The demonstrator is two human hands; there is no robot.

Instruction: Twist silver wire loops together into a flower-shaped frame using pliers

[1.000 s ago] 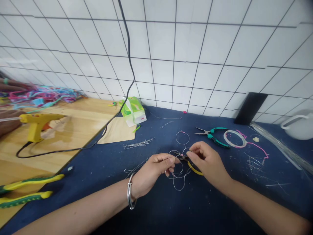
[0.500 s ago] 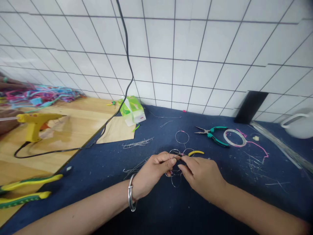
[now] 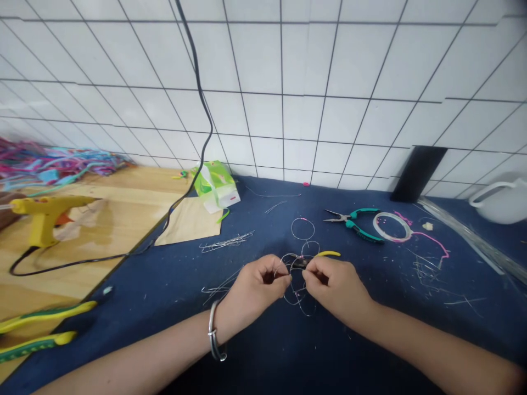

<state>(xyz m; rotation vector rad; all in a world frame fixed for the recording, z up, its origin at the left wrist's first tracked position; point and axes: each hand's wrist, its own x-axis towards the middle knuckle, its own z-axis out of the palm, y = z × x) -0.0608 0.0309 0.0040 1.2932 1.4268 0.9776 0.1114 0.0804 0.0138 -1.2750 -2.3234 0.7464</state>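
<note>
A looped wire piece (image 3: 302, 229) with small pink beads lies between my hands over the dark blue cloth. My left hand (image 3: 257, 285) pinches its wire at the left side, thumb against forefinger. My right hand (image 3: 335, 277) is closed in a pinch on the right side of the same piece. Several thin silver loops stick out above and below my fingertips. Just behind my right fingers a yellow-handled tool (image 3: 329, 253) shows in part; its dark head lies partly under the loops. The exact spots gripped are hidden by my fingertips.
Teal-handled pliers (image 3: 349, 221) and a white ring dish (image 3: 392, 227) with pink beads lie to the right. Cut wires (image 3: 227, 241) lie left. A yellow glue gun (image 3: 45, 216) is near another person's hand (image 3: 10, 202). Yellow-green pliers (image 3: 45, 318) sit lower left; a white mug (image 3: 504, 202) stands right.
My hands have drawn slightly apart, both still pinching the wire. The lower loops have turned and shifted right. The whole view has moved a little.
</note>
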